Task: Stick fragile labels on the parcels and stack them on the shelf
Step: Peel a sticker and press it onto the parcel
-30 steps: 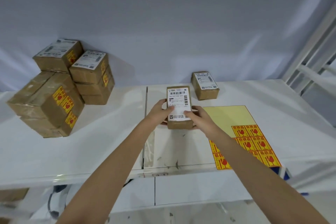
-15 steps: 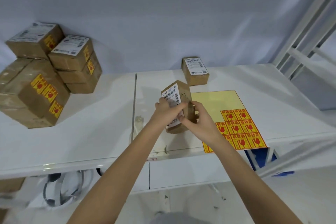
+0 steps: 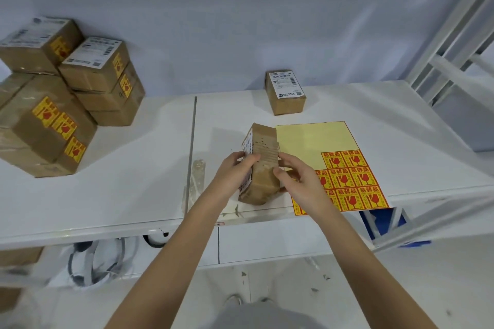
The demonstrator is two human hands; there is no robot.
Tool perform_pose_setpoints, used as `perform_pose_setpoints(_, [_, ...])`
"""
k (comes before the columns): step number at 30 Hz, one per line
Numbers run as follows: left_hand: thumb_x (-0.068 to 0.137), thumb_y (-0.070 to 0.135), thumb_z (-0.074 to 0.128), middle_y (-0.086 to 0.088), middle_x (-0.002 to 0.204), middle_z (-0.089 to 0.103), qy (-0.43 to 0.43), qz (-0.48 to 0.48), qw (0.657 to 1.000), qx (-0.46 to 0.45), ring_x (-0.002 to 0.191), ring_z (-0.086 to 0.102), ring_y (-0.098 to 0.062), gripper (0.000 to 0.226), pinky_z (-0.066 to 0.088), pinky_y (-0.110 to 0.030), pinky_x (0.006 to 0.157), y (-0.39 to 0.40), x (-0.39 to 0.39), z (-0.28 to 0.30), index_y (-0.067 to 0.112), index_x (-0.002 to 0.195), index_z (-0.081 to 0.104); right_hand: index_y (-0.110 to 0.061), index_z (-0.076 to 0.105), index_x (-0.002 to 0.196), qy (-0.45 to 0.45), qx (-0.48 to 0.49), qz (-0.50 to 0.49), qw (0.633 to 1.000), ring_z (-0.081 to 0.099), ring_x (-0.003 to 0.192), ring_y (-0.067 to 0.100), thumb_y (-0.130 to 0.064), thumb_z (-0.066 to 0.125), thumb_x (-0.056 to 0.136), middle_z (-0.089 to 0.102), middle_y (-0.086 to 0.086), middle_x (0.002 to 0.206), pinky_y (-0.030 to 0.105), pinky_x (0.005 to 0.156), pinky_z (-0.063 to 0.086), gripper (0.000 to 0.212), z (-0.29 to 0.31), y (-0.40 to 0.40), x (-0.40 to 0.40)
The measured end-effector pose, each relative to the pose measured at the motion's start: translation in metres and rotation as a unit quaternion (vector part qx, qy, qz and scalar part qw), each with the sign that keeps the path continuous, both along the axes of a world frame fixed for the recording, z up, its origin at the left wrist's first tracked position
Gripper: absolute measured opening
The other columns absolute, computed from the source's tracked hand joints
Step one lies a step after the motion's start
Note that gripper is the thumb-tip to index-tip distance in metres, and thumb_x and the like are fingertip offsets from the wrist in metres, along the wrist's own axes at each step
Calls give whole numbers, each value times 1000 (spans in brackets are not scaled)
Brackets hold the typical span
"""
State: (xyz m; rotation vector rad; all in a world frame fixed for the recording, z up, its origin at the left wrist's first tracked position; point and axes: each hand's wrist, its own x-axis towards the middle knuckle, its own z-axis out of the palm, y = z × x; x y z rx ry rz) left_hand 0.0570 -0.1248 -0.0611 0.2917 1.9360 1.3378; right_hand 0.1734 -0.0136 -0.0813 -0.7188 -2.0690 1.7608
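Observation:
A small brown parcel (image 3: pixel 263 157) stands tipped on its side on the white table (image 3: pixel 133 168), its white shipping label facing left and a plain taped face turned up. My left hand (image 3: pixel 235 172) grips its left side and my right hand (image 3: pixel 296 176) grips its right side. Just right of it lies a yellow sheet (image 3: pixel 318 141) with several red-and-yellow fragile labels (image 3: pixel 350 179) on its near half. A second small parcel (image 3: pixel 285 91) with a shipping label lies flat at the back.
A stack of labelled parcels (image 3: pixel 64 99) carrying fragile stickers fills the table's left side. A white metal shelf frame (image 3: pixel 451 35) rises at the right. A seam (image 3: pixel 193 141) splits the tabletop. Cables hang below the front edge.
The parcel has been pulled nearer and rolled from label-up onto its side, so the shipping label now faces left. Both hands stayed on it.

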Motion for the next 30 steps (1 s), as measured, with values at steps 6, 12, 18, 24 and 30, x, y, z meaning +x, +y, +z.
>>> perform_pose_setpoints(6, [92, 40, 52, 0, 112, 65, 48, 18, 999, -7, 102, 61, -14, 39, 46, -33, 96, -6, 4, -1, 15, 120, 59, -32, 56, 120, -3, 32, 17, 999, 58, 102, 10, -18, 58, 93, 58, -24, 104, 33, 84, 54, 31, 4, -5, -3])
perform_pose_setpoints(12, [96, 34, 44, -1, 98, 66, 62, 34, 997, -19, 98, 64, -26, 30, 52, -43, 91, -13, 6, -1, 14, 112, 61, -37, 54, 113, -6, 58, 42, 997, 57, 92, -1, -18, 57, 93, 55, -29, 101, 25, 78, 52, 28, 10, -11, -9])
perform_pose_setpoints(18, [96, 35, 43, -4, 107, 66, 56, 37, 998, -11, 102, 62, -25, 33, 49, -44, 95, -15, 7, -2, 14, 117, 58, -23, 57, 124, -21, 64, 49, 997, 56, 92, -2, -23, 55, 94, 56, -28, 103, 35, 86, 53, 30, 9, -13, -9])
perform_pose_setpoints(24, [95, 38, 35, -9, 141, 45, 435, 23, 894, -108, 129, 41, -26, 52, 34, -37, 104, -12, 16, 13, 11, 140, 41, -19, 53, 131, -49, 74, -38, 995, 57, 106, 11, -30, 46, 98, 57, -2, 127, 34, 94, 48, 36, 6, 2, 1])
perform_pose_setpoints(30, [85, 23, 35, -16, 125, 60, 628, -94, 771, -37, 119, 55, -32, 47, 47, -42, 95, 26, 59, 30, 3, 118, 62, -8, 51, 132, -200, 323, -84, 921, 44, 127, 27, -27, 43, 93, 51, 9, 137, 40, 98, 41, 44, -4, 30, 33])
